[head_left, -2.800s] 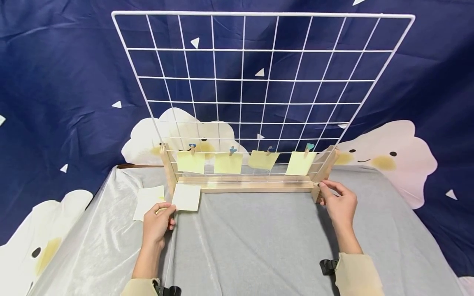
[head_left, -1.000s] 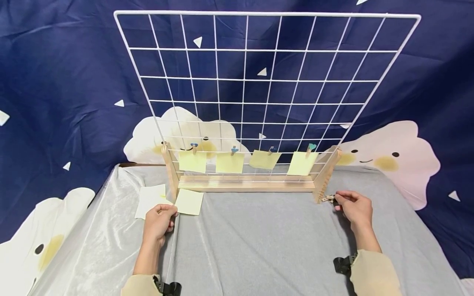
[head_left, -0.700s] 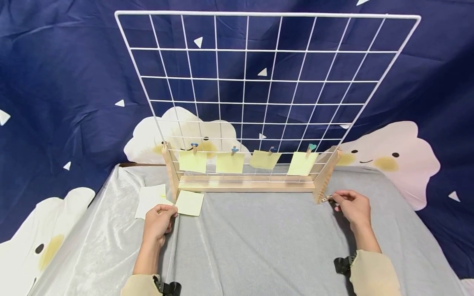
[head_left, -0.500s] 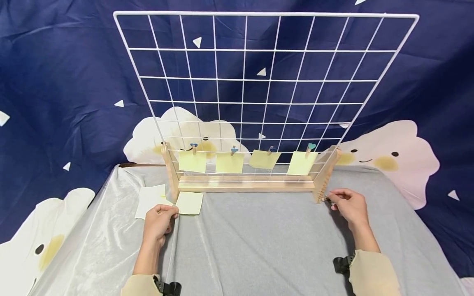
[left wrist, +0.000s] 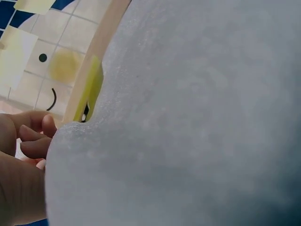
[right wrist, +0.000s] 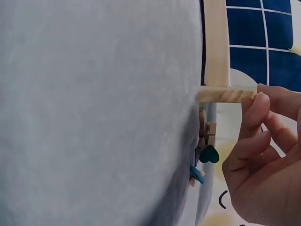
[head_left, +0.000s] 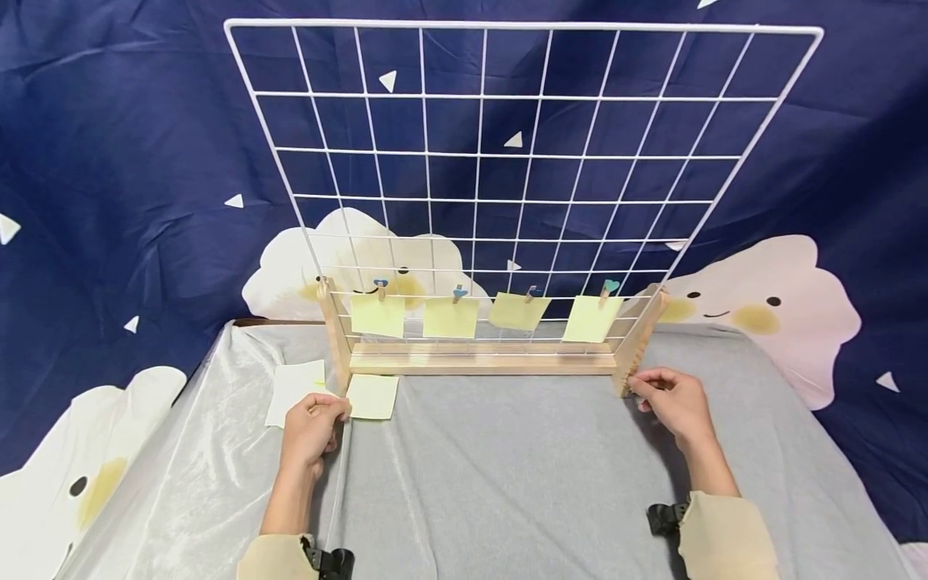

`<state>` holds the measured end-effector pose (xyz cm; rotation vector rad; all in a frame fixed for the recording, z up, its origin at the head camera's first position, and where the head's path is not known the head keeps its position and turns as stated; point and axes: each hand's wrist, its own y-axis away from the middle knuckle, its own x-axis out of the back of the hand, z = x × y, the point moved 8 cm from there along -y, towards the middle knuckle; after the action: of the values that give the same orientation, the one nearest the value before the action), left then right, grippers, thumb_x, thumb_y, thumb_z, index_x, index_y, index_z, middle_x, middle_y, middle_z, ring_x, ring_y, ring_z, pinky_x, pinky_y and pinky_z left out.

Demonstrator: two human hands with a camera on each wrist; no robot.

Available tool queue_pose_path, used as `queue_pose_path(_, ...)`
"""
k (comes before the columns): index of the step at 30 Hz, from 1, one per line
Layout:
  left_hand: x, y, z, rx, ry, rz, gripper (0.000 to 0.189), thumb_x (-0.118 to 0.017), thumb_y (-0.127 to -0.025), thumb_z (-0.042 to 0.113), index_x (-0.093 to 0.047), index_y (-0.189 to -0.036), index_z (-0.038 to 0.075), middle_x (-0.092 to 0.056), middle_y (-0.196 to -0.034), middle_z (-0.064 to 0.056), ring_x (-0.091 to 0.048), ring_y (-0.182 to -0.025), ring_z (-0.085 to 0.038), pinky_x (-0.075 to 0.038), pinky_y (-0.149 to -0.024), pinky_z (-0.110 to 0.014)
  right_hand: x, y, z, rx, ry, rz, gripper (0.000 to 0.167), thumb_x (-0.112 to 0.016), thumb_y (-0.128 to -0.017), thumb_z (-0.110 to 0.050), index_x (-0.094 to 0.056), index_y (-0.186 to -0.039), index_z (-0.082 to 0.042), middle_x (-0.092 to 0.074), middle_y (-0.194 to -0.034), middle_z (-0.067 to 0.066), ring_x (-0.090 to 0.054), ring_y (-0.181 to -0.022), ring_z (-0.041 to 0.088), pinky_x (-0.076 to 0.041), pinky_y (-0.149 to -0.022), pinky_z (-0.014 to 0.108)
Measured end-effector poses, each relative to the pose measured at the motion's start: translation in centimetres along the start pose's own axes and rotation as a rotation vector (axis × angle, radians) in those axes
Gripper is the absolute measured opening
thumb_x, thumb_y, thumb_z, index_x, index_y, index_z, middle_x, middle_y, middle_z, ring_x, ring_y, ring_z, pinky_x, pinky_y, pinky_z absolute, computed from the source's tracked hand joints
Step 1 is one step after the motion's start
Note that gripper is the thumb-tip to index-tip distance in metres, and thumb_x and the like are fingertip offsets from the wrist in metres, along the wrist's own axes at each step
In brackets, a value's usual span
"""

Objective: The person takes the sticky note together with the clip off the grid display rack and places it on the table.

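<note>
My left hand [head_left: 312,427] pinches the left edge of a pale yellow sticky note [head_left: 373,397] in front of the wooden stand's left foot. In the left wrist view the note shows narrow and slanted beside the fingers [left wrist: 35,139]. My right hand [head_left: 674,403] is by the stand's right foot [right wrist: 225,94], thumb and index tips close together at its end. Cannot tell whether anything is between them. Several small wooden clothespins [right wrist: 202,127], one with a green heart [right wrist: 209,154] and one with a blue heart [right wrist: 197,174], lie beside that foot.
A white wire grid [head_left: 482,153] rises from the wooden stand [head_left: 482,366]. Several yellow notes [head_left: 449,320] hang on it from heart clothespins [head_left: 611,287]. More sheets [head_left: 290,391] lie behind my left hand. Grey cloth [head_left: 493,467] covers the table, with a blue curtain [head_left: 130,145] behind.
My right hand first moved right, away from the stand's right foot, baring clothespins there, then came back left to the foot. My left hand has stayed at the note, which dipped slightly.
</note>
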<state>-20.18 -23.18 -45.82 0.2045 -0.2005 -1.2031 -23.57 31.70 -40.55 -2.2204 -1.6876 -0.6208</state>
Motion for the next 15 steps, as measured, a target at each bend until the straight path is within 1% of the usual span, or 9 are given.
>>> queue_pose_path(3, -0.1, 0.0, 0.3, -0.002, 0.003, -0.012, 0.012, -0.070, -0.092, 0.006, -0.059, -0.090, 0.004, -0.062, -0.063, 0.003, -0.041, -0.041, -0.004, -0.033, -0.040, -0.019, -0.3, 0.1, -0.5, 0.022, 0.001, -0.028, 0.027, -0.070, -0.095, -0.012, -0.068, -0.110, 0.010, -0.070, -0.080, 0.002, -0.063, -0.059, 0.011, -0.051, -0.050, 0.031)
queue_pose_path(7, -0.2, 0.0, 0.5, -0.003, 0.013, -0.027, 0.013, -0.071, -0.093, 0.010, -0.060, -0.095, 0.005, -0.065, -0.066, 0.004, -0.044, -0.043, -0.005, -0.032, -0.040, -0.019, -0.9, 0.3, -1.7, 0.062, -0.012, -0.063, 0.026, -0.073, -0.094, -0.013, -0.070, -0.109, 0.009, -0.070, -0.077, 0.009, -0.065, -0.061, 0.016, -0.049, -0.049, 0.030)
queue_pose_path(9, -0.3, 0.0, 0.6, -0.009, 0.023, -0.029, 0.013, -0.071, -0.094, 0.011, -0.060, -0.097, 0.005, -0.066, -0.068, 0.004, -0.045, -0.043, -0.005, -0.032, -0.040, -0.019, -1.3, 0.4, -2.4, 0.088, -0.027, -0.084, 0.028, -0.074, -0.093, -0.014, -0.070, -0.109, 0.008, -0.070, -0.076, 0.009, -0.065, -0.061, 0.017, -0.046, -0.048, 0.028)
queue_pose_path(12, -0.5, 0.0, 0.9, -0.018, 0.027, -0.034, 0.013, -0.071, -0.094, 0.010, -0.060, -0.098, 0.005, -0.068, -0.071, 0.003, -0.047, -0.044, -0.004, -0.032, -0.040, -0.019, -2.0, 0.6, -3.5, 0.134, -0.035, -0.115, 0.029, -0.076, -0.093, -0.015, -0.071, -0.110, 0.008, -0.070, -0.076, 0.005, -0.065, -0.061, 0.016, -0.042, -0.047, 0.025)
queue_pose_path(15, -0.7, 0.0, 1.1, -0.026, 0.026, -0.040, 0.012, -0.070, -0.094, 0.010, -0.060, -0.099, 0.004, -0.069, -0.072, 0.002, -0.048, -0.044, -0.005, -0.033, -0.041, -0.019, -2.7, 0.8, -4.7, 0.184, -0.050, -0.148, 0.031, -0.076, -0.092, -0.013, -0.070, -0.112, 0.009, -0.072, -0.082, 0.001, -0.066, -0.062, 0.017, -0.045, -0.049, 0.025)
